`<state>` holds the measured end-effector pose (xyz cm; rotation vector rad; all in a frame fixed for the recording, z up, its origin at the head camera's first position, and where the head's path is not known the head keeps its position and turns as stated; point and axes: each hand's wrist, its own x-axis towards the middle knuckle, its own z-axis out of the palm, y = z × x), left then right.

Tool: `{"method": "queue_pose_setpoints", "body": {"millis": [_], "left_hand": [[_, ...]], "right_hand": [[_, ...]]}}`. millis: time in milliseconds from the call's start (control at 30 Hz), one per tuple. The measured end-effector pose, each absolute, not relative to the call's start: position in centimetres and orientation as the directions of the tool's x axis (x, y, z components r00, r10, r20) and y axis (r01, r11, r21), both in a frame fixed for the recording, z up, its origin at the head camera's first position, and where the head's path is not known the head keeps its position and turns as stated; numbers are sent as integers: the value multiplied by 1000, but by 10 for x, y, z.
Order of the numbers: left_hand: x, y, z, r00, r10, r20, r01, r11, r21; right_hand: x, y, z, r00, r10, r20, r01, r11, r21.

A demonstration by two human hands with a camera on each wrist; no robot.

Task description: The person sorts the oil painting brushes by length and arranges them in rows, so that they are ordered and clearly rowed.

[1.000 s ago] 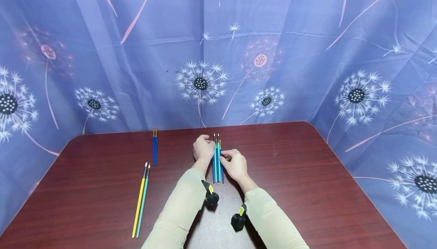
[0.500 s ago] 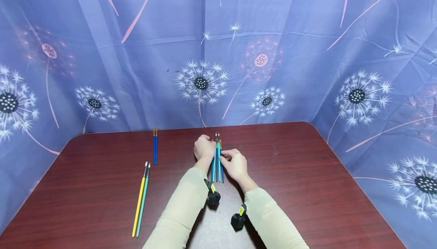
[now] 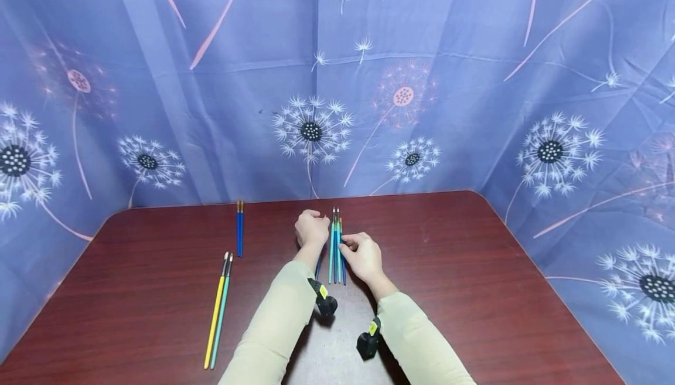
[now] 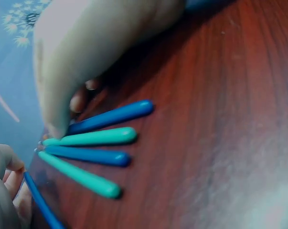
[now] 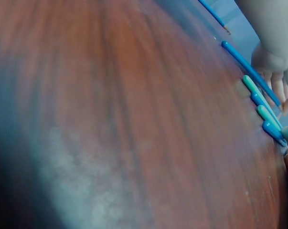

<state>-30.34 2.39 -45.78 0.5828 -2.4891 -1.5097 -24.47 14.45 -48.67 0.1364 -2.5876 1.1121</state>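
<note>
In the head view my left hand [image 3: 312, 230] holds a slim blue paintbrush [image 3: 318, 266], just left of a small group of brushes. The left wrist view shows that held brush [image 4: 42, 202] angled down from the fingertips. My right hand [image 3: 364, 255] pinches the group from its right side, thumb and finger at the upper part of the handles. Blue and mint-green handles alternate there: a mint-green paintbrush [image 4: 81, 176], a blue paintbrush [image 4: 91, 155], another mint-green one and another blue one. Their handle ends fan slightly apart; bristles point to the far edge.
Two blue paintbrushes [image 3: 239, 230] lie side by side near the back left of the dark red table [image 3: 448, 291]. Closer in on the left are a long yellow paintbrush [image 3: 213, 320] and a mint-green one [image 3: 221, 312]. A blue dandelion-print curtain [image 3: 248, 109] stands behind the table.
My left hand has drawn a blue paintbrush away from the group, a little to the left. The right hand stays at the remaining brushes, which shifted slightly.
</note>
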Motion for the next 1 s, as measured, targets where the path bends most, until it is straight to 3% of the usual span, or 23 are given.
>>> {"method": "queue_pose_setpoints", "body": {"millis": [433, 1000], "left_hand": [[-302, -2, -455, -904, -414, -109, -117, -5, 993], [-294, -33, -452, -907, -345, -240, -173, -215, 961]], "right_hand": [[-245, 145, -488, -943, 38, 331, -216, 688, -693], [-246, 144, -490, -945, 43, 324, -206, 689, -695]]}}
